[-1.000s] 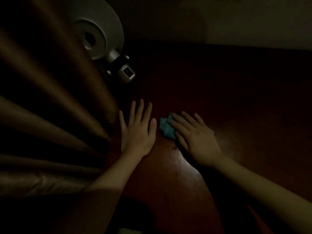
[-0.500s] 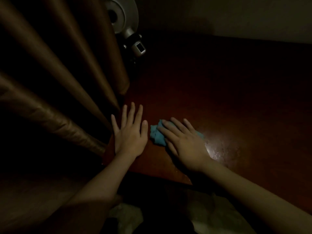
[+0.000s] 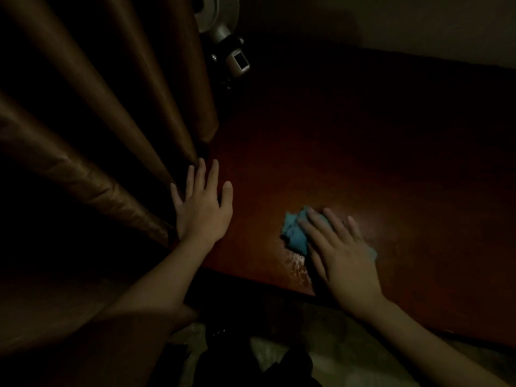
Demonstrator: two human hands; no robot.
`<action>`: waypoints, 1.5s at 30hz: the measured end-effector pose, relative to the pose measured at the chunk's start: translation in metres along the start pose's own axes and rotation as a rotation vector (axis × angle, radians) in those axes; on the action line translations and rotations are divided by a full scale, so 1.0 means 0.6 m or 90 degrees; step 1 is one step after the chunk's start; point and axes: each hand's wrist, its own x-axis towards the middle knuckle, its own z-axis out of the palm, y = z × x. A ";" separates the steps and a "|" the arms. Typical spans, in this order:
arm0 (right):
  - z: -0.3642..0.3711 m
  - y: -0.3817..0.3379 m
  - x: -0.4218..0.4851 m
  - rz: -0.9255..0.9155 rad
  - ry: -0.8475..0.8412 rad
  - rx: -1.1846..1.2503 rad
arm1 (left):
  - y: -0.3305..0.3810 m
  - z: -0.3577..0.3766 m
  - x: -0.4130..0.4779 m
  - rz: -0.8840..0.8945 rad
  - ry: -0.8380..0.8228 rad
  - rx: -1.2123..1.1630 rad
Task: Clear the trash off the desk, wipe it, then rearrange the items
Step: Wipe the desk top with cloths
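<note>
A dark reddish wooden desk point(image 3: 363, 163) fills the right of the dim view. My right hand point(image 3: 343, 252) presses flat on a crumpled blue cloth point(image 3: 293, 233) near the desk's front edge; most of the cloth is hidden under the palm. A wet sheen shows on the wood just in front of the cloth. My left hand point(image 3: 202, 208) lies flat with fingers spread on the desk's left end, holding nothing, its fingertips against the curtain.
Brown curtain folds point(image 3: 111, 121) hang along the left, touching the desk's left edge. A grey fan point(image 3: 220, 12) with a small display on its neck stands at the back left corner. A pale wall runs behind the desk. Pale floor shows below the front edge.
My right hand has slid the blue cloth to the right, away from my left hand. The view has shifted, so the fan sits higher in the frame.
</note>
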 end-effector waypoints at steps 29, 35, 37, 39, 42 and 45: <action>0.022 -0.107 0.165 0.338 0.072 0.025 | -0.025 -0.017 0.141 0.416 -0.024 -0.086; 0.015 0.004 0.281 0.408 0.066 0.014 | -0.001 -0.006 0.172 0.362 -0.011 -0.138; 0.012 0.024 0.341 0.412 0.080 0.033 | 0.003 -0.005 0.178 0.338 -0.017 -0.186; 0.012 0.015 0.392 0.406 0.092 0.042 | 0.005 -0.005 0.181 0.329 -0.024 -0.218; 0.019 -0.045 0.413 0.290 0.086 0.049 | 0.006 -0.003 0.185 0.314 -0.018 -0.246; 0.018 -0.080 0.346 0.147 0.051 0.053 | 0.009 -0.005 0.185 0.309 -0.012 -0.247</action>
